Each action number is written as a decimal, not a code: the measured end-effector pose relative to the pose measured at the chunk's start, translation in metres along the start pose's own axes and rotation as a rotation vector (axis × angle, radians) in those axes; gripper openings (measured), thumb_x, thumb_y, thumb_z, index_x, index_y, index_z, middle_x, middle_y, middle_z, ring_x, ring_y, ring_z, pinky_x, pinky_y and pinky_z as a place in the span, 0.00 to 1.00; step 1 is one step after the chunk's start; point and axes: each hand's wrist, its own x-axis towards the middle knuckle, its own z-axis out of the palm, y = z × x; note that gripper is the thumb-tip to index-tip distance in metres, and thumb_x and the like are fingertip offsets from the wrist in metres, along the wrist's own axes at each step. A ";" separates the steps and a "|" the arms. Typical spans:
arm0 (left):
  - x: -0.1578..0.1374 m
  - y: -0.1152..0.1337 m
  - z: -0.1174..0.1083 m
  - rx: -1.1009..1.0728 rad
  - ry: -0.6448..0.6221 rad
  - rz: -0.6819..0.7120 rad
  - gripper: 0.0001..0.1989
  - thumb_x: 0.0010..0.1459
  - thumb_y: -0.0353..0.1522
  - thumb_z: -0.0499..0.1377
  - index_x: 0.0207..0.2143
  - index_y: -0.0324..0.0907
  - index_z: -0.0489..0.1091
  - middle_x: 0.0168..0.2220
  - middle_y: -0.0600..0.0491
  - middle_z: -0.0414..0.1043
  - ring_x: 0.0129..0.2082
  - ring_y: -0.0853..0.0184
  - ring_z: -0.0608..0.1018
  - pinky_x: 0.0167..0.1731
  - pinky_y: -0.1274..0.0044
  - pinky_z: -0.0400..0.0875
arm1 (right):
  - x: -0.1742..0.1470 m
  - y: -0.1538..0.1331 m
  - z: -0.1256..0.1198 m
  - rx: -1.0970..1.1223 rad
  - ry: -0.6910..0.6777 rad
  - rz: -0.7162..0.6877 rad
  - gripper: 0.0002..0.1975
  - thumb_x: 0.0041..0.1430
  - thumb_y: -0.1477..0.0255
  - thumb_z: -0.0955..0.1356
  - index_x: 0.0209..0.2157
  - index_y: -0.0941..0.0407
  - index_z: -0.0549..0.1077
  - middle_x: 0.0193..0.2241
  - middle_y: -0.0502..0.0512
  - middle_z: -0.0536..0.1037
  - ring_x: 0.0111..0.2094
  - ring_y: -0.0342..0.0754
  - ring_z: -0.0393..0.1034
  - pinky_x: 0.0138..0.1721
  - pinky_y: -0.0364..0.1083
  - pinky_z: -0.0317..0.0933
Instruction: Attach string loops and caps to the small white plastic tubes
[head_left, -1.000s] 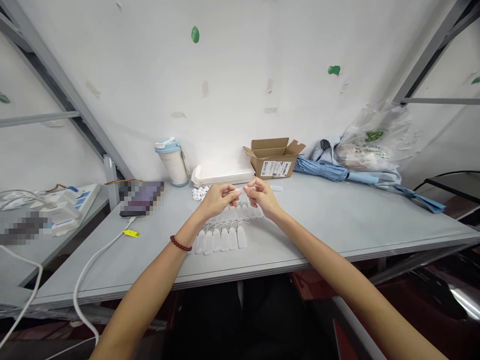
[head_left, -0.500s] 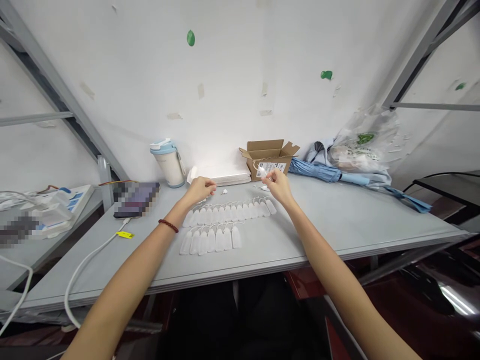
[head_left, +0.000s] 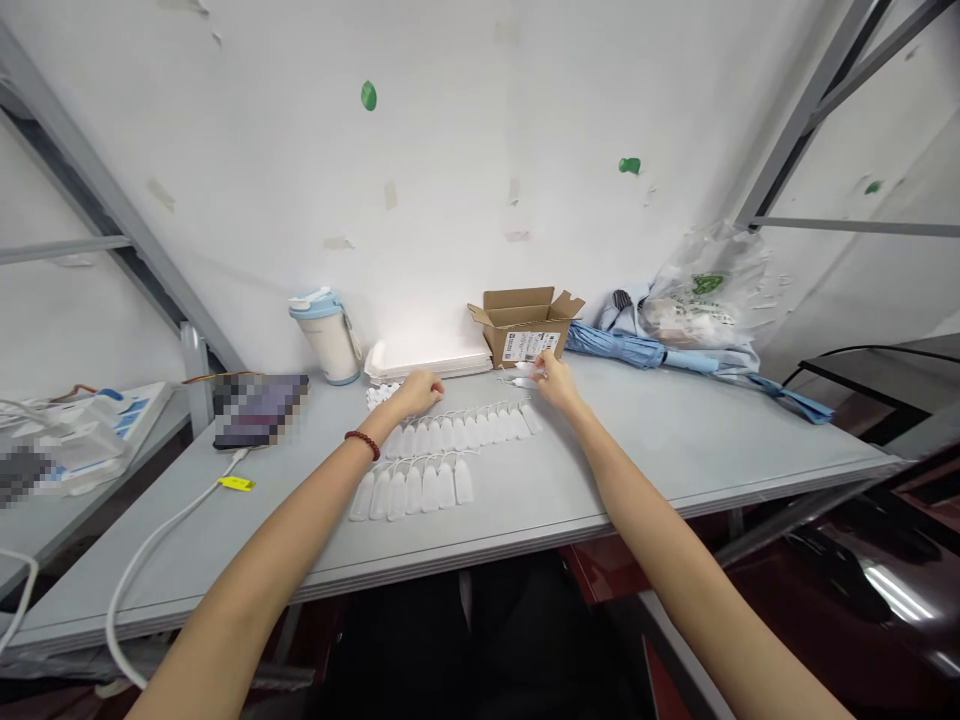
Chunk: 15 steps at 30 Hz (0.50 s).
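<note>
My right hand (head_left: 555, 380), fingers pinched, is low over the table in front of the cardboard box, on a small white tag (head_left: 523, 382) with a string loop. Another white tag (head_left: 523, 367) lies just behind it. My left hand (head_left: 420, 392) is closed, thumb and fingers together, above the far side of the tag rows; whatever is in its fingertips is hidden. A pile of small white pieces (head_left: 381, 394) lies beside its wrist. Flat translucent white tags with strings lie in two rows: a longer back row (head_left: 471, 430) and a shorter front row (head_left: 414, 490).
An open cardboard box (head_left: 529, 325) and a white tray-like stack (head_left: 435, 362) stand against the wall. A bottle (head_left: 330, 340), a phone (head_left: 259, 410) with a white cable (head_left: 161, 535) are at left. A blue folded umbrella (head_left: 619, 345) and plastic bag (head_left: 701, 290) lie at right.
My right hand has come down to the table with the white tag. My left hand has shifted right, over where a small white piece lay. The view has tilted slightly upward.
</note>
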 end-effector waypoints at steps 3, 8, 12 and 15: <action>-0.012 -0.001 -0.007 -0.020 0.038 -0.022 0.05 0.40 0.31 0.59 0.22 0.42 0.75 0.25 0.49 0.76 0.28 0.61 0.75 0.34 0.73 0.68 | 0.002 0.002 0.007 0.022 -0.038 0.009 0.05 0.51 0.74 0.62 0.33 0.55 0.63 0.31 0.56 0.73 0.34 0.50 0.63 0.37 0.48 0.57; -0.035 -0.003 -0.027 -0.081 0.074 -0.063 0.08 0.43 0.35 0.59 0.25 0.41 0.75 0.25 0.50 0.76 0.29 0.61 0.75 0.33 0.73 0.67 | 0.004 0.007 0.005 0.090 -0.089 0.006 0.05 0.51 0.70 0.66 0.32 0.56 0.68 0.36 0.56 0.75 0.40 0.51 0.64 0.43 0.50 0.57; -0.045 -0.004 -0.044 -0.077 0.204 -0.080 0.11 0.45 0.36 0.59 0.29 0.39 0.76 0.30 0.49 0.77 0.32 0.61 0.75 0.36 0.74 0.67 | 0.005 0.011 -0.001 0.117 -0.130 0.012 0.07 0.46 0.72 0.69 0.31 0.56 0.71 0.38 0.56 0.76 0.40 0.51 0.66 0.43 0.50 0.58; -0.047 -0.006 -0.049 -0.046 0.293 -0.126 0.11 0.46 0.34 0.59 0.31 0.38 0.76 0.31 0.47 0.77 0.34 0.61 0.76 0.38 0.73 0.67 | 0.004 0.012 0.000 0.111 -0.166 0.025 0.07 0.46 0.76 0.68 0.31 0.57 0.72 0.39 0.57 0.76 0.40 0.50 0.67 0.43 0.49 0.59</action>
